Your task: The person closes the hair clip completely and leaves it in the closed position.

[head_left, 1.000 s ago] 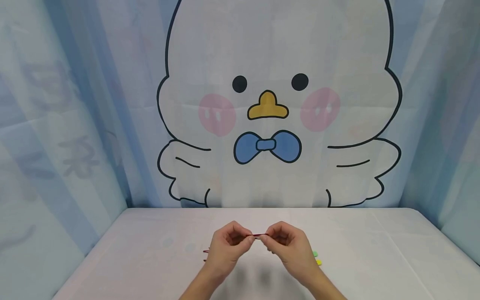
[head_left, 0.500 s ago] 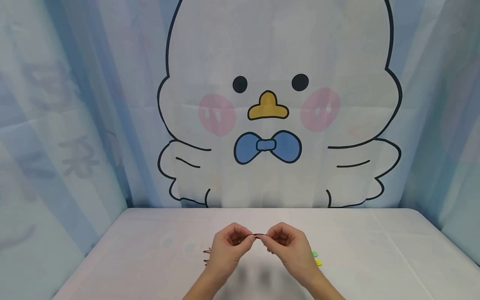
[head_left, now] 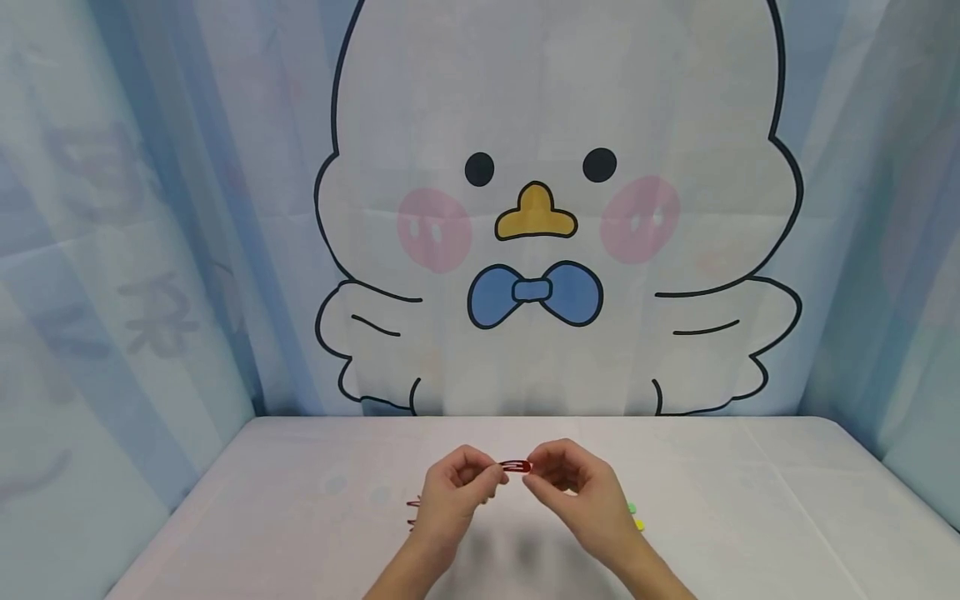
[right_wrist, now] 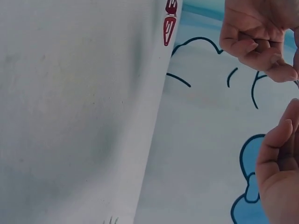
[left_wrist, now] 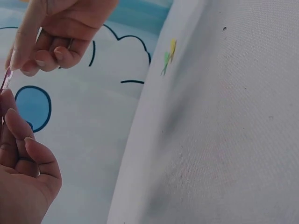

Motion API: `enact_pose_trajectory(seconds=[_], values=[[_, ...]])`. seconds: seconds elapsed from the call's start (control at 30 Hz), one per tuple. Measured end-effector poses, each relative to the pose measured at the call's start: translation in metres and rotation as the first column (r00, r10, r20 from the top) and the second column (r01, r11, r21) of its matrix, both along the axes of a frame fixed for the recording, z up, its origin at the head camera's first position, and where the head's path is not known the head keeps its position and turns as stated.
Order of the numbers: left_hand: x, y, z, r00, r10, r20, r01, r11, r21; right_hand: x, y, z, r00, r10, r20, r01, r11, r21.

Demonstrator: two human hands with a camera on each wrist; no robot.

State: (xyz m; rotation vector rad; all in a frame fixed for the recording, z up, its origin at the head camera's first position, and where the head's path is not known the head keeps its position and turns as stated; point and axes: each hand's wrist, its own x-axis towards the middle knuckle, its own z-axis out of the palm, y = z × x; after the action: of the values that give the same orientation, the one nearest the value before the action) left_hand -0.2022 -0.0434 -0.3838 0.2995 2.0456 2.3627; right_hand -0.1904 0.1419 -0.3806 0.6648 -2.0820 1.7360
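A red snap hair clip (head_left: 516, 467) is held up above the table between both hands in the head view, its slotted face showing. My left hand (head_left: 453, 504) pinches its left end between thumb and index finger. Around the rounded right end, my right hand (head_left: 585, 500) has its index fingertip and thumb slightly spread, close against the clip. The left wrist view catches a sliver of the clip (left_wrist: 7, 78), with a right fingertip against it. Most of the clip lies beyond the edge of the right wrist view.
Red hair clips (right_wrist: 169, 31) lie on the table left of my left hand, partly hidden behind it in the head view. A green clip (left_wrist: 166, 62) and a yellow clip (left_wrist: 173, 48) lie on the right. Behind the white table (head_left: 315, 500) hangs a printed curtain (head_left: 525, 358).
The clip, seen edge-on and pinched at both ends before, has turned its face into view. My right thumb and index finger have spread slightly; the left hand has barely moved.
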Motion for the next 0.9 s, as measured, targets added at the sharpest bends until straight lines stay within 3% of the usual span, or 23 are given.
enact_pose_trajectory(seconds=[0.27,0.57,0.73,0.9], values=[[-0.0007,0.0015,0.0017,0.998,-0.009,0.057,0.01,1.0,-0.019,-0.001,0.0008,-0.0019,0.984,-0.039,-0.176,0.056,0.994,0.094],[0.0006,0.0018,0.0033,0.997,-0.022,0.074,0.025,0.999,-0.047,-0.0066,0.003,-0.0071,0.911,-0.046,-0.41,0.116,0.982,0.146],[0.0009,0.0014,0.0028,0.997,-0.038,0.073,0.042,0.998,-0.055,-0.0085,0.0046,-0.0079,0.879,-0.057,-0.473,0.153,0.974,0.166],[0.0005,-0.0024,0.0016,0.995,-0.076,0.068,0.081,0.994,-0.075,-0.0093,0.006,-0.0083,0.868,-0.059,-0.493,0.169,0.969,0.181]])
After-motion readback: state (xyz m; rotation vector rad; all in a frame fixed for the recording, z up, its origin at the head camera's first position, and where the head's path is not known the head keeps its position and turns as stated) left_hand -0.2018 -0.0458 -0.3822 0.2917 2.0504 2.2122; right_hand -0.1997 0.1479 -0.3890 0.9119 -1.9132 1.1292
